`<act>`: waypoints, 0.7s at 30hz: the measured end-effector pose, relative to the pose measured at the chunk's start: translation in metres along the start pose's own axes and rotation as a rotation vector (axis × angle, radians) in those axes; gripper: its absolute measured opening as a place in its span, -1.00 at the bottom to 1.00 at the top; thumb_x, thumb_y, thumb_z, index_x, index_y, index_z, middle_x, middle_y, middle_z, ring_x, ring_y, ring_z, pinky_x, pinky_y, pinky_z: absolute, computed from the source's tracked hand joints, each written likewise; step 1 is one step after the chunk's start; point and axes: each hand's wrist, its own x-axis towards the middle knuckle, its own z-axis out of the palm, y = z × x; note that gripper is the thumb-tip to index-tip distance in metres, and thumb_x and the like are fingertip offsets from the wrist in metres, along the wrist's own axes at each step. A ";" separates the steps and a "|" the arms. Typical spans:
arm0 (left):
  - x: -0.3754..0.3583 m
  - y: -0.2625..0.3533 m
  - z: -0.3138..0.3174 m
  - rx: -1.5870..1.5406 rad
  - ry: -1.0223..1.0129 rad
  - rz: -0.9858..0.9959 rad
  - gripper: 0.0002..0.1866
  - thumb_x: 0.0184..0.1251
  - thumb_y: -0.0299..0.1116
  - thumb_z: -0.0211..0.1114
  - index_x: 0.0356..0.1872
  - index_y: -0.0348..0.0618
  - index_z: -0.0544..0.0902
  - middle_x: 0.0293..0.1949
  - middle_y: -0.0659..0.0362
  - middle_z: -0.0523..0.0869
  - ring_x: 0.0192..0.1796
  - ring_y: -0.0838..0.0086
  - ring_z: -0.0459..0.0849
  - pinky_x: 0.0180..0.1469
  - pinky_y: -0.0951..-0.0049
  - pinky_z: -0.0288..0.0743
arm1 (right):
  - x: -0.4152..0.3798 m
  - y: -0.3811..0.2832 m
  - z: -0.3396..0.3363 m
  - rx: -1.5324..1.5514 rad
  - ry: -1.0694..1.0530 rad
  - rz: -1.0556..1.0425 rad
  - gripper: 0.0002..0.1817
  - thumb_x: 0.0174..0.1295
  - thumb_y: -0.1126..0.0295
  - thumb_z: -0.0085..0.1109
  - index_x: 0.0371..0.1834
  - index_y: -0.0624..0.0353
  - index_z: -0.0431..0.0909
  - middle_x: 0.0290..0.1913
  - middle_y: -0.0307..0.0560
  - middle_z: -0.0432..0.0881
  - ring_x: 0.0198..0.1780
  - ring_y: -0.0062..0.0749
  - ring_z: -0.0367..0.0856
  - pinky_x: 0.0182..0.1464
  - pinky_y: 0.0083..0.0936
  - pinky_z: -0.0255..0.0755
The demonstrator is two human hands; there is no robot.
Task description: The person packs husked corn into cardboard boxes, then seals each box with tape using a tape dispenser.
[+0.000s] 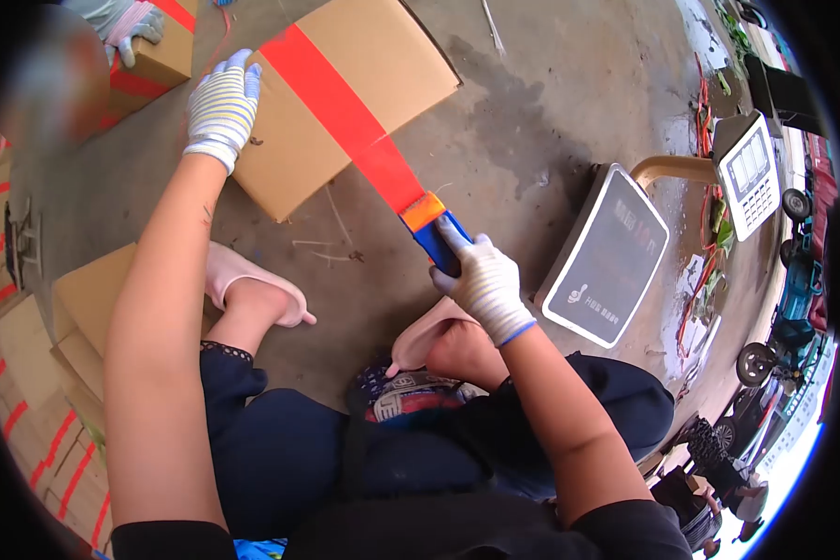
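I am on a hard, gray-brown floor [588,65] that looks dirty. Near the top middle there is a dark patch [509,121] that looks wet to me. On the right, I see red strings [703,98] and green leaves [724,237] lying about. Lots of brown boxes [28,341] with red stripes fill the left edge. Far off at the right edge are vehicles [798,294] with black wheels [756,364]. Very bright light [798,481] shows at the lower right, near some people [750,507].
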 end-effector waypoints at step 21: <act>-0.140 0.137 -0.079 -0.185 -0.321 0.409 -0.13 0.11 0.00 0.41 0.50 0.27 0.25 0.49 0.07 0.20 0.53 0.04 0.08 0.48 -0.34 -0.19 | 0.013 0.196 -0.090 1.992 0.082 0.044 -0.22 0.05 0.08 0.42 0.27 0.35 0.40 0.14 0.08 0.62 0.18 -0.12 0.61 0.35 -0.16 0.43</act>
